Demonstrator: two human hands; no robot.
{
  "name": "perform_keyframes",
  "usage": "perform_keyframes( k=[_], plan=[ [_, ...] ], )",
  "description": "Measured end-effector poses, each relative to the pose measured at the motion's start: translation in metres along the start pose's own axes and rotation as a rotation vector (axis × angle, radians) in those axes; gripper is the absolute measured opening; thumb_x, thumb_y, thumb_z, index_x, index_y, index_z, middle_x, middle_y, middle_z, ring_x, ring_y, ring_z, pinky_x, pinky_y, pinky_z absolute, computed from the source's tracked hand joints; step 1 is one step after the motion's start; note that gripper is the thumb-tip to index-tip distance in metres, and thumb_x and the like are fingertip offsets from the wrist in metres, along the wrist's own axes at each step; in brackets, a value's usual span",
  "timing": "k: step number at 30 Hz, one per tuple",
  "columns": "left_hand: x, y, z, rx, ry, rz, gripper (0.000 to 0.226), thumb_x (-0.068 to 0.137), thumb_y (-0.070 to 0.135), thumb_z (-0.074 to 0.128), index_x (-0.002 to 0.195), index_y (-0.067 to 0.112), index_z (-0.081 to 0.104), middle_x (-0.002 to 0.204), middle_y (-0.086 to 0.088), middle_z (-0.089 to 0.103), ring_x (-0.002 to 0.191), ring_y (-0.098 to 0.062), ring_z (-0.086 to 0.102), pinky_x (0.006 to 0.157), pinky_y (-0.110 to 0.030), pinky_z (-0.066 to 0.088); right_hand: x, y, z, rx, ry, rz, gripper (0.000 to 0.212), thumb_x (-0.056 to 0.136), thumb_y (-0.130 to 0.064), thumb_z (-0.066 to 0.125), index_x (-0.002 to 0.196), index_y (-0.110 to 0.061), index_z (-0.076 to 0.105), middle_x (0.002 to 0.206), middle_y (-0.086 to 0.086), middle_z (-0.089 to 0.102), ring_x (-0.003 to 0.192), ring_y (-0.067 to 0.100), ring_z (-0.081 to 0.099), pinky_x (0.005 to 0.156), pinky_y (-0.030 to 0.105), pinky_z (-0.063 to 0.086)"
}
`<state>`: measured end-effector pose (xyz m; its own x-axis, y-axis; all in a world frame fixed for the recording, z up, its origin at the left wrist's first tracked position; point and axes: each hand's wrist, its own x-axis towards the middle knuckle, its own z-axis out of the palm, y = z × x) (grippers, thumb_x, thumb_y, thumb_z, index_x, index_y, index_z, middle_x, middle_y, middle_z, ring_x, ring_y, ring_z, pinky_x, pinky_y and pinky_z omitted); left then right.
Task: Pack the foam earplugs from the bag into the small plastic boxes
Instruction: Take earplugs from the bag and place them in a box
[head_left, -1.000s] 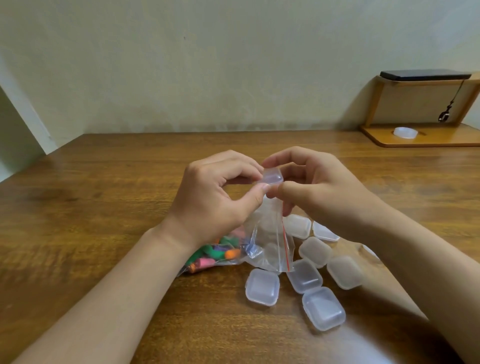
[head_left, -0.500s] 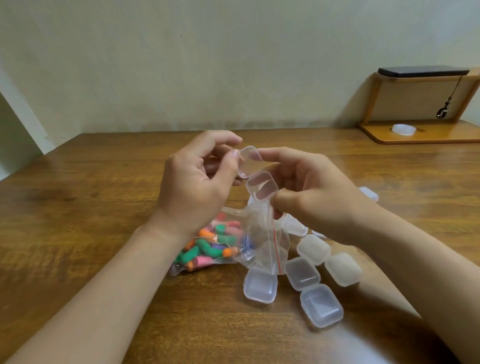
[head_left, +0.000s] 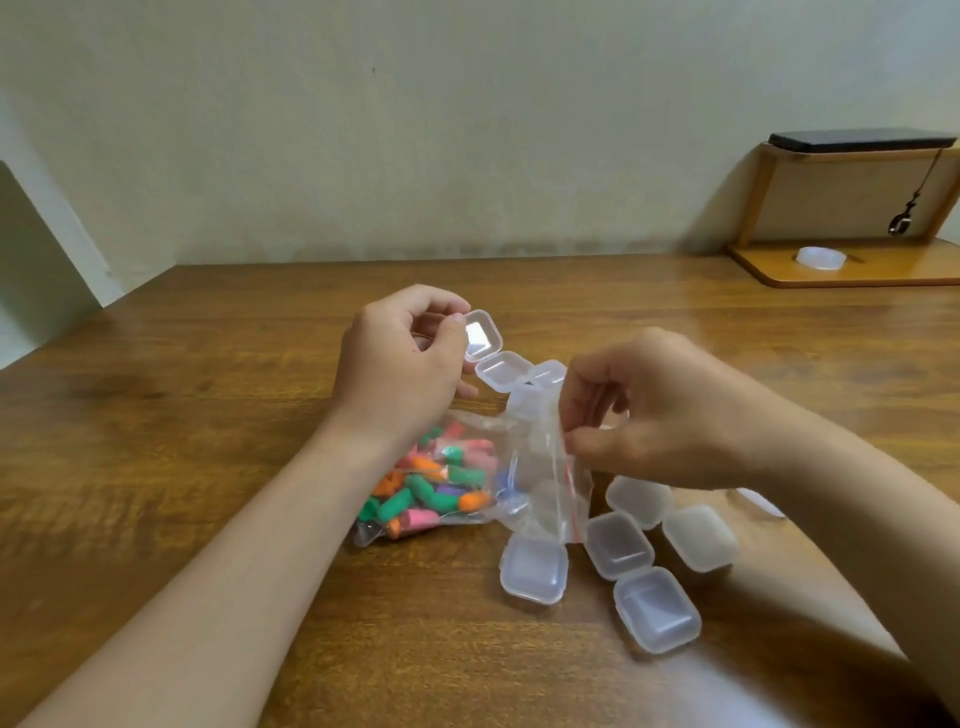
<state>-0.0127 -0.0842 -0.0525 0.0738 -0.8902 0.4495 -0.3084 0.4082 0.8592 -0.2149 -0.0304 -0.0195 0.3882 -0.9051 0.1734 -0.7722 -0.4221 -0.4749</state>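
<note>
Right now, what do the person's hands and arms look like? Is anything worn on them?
The left hand and right hand are bare: no gloves, rings or watch are visible. The left forearm and right forearm are also bare, with no sleeve or bracelet in view up to the edge of the picture.

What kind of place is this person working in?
Probably a home room or small office: a wooden table against a plain wall, and a small wooden shelf holding a dark flat device.
</note>
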Motion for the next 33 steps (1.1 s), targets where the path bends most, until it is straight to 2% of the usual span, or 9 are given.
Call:
perform_keyframes(
  k=[3, 6, 9, 11, 14, 17, 22, 29, 33],
  plan=[
    [-0.001, 0.000, 0.002, 0.002, 0.002, -0.070, 0.021, 0.097, 0.004, 0.056, 0.090, 0.019, 0.070, 0.087, -0.006, 0.067, 0.061, -0.013, 0.070, 0.051, -0.038, 0.060, 0.002, -0.005, 0.011, -0.001, -0.001, -0.074, 0.012, 0.081, -0.031, 0.074, 0.069, -0.029, 0.074, 0.067, -0.015, 0.068, 0.070, 0.003, 0.063, 0.061, 0.019, 0.050],
    [-0.001, -0.002, 0.003, 0.016, 0.008, -0.106, 0.019, 0.096, 0.004, 0.055, 0.093, 0.016, 0.069, 0.089, -0.006, 0.065, 0.064, -0.012, 0.070, 0.049, -0.034, 0.059, 0.004, -0.005, 0.020, 0.008, 0.039, -0.141, 0.042, 0.091, -0.026, 0.066, 0.050, -0.033, 0.057, 0.051, -0.014, 0.056, 0.054, 0.008, 0.051, 0.050, 0.015, 0.036],
    [-0.001, -0.002, 0.005, 0.026, 0.008, -0.114, 0.019, 0.096, 0.004, 0.055, 0.095, 0.016, 0.069, 0.089, -0.006, 0.065, 0.066, -0.015, 0.071, 0.050, -0.036, 0.060, 0.007, -0.009, 0.026, 0.014, 0.069, -0.158, 0.052, 0.093, -0.018, 0.062, 0.047, -0.032, 0.042, 0.048, -0.017, 0.046, 0.052, 0.006, 0.044, 0.051, 0.012, 0.033],
    [-0.002, -0.002, 0.006, 0.036, 0.004, -0.111, 0.019, 0.096, 0.005, 0.055, 0.097, 0.017, 0.069, 0.091, -0.007, 0.065, 0.067, -0.015, 0.071, 0.051, -0.036, 0.060, 0.008, -0.009, 0.028, 0.009, 0.057, -0.146, 0.050, 0.089, -0.013, 0.062, 0.048, -0.033, 0.043, 0.047, -0.019, 0.048, 0.054, 0.004, 0.047, 0.052, 0.012, 0.034],
    [-0.003, -0.002, 0.006, 0.057, 0.006, -0.095, 0.019, 0.096, 0.006, 0.056, 0.100, 0.019, 0.069, 0.090, -0.003, 0.066, 0.061, -0.014, 0.071, 0.052, -0.038, 0.061, 0.009, -0.008, 0.034, -0.018, 0.029, -0.110, 0.032, 0.085, -0.015, 0.067, 0.055, -0.024, 0.062, 0.049, -0.010, 0.050, 0.056, 0.005, 0.048, 0.050, 0.013, 0.036],
    [-0.004, -0.001, 0.006, 0.081, 0.003, -0.084, 0.019, 0.096, 0.007, 0.057, 0.105, 0.019, 0.068, 0.088, 0.001, 0.067, 0.054, -0.017, 0.071, 0.049, -0.029, 0.057, 0.011, -0.007, 0.039, -0.052, 0.039, -0.078, 0.017, 0.084, -0.022, 0.070, 0.068, -0.018, 0.074, 0.059, -0.001, 0.058, 0.061, 0.012, 0.048, 0.048, 0.020, 0.038],
    [-0.004, 0.000, 0.007, 0.097, -0.006, -0.059, 0.024, 0.095, 0.006, 0.060, 0.112, 0.021, 0.067, 0.085, 0.008, 0.069, 0.052, -0.015, 0.070, 0.049, -0.019, 0.051, 0.014, -0.007, 0.045, -0.071, 0.078, -0.032, 0.014, 0.084, -0.026, 0.069, 0.073, -0.019, 0.074, 0.071, -0.002, 0.065, 0.067, 0.017, 0.052, 0.061, 0.042, 0.054],
    [-0.005, -0.002, 0.008, 0.117, -0.019, -0.033, 0.028, 0.095, 0.006, 0.061, 0.119, 0.016, 0.068, 0.078, 0.011, 0.066, 0.053, -0.014, 0.070, 0.059, -0.035, 0.060, 0.016, -0.008, 0.046, -0.013, 0.044, -0.033, 0.011, 0.084, -0.034, 0.070, 0.081, -0.027, 0.078, 0.077, -0.007, 0.068, 0.073, 0.014, 0.058, 0.066, 0.044, 0.056],
    [-0.005, -0.003, 0.007, 0.118, -0.024, -0.026, 0.029, 0.095, 0.004, 0.060, 0.120, 0.015, 0.068, 0.073, 0.014, 0.067, 0.053, -0.014, 0.070, 0.052, -0.023, 0.054, 0.017, -0.008, 0.049, -0.024, 0.039, -0.034, 0.014, 0.084, -0.034, 0.071, 0.078, -0.024, 0.077, 0.077, -0.003, 0.069, 0.073, 0.016, 0.059, 0.065, 0.044, 0.056]
  ],
)
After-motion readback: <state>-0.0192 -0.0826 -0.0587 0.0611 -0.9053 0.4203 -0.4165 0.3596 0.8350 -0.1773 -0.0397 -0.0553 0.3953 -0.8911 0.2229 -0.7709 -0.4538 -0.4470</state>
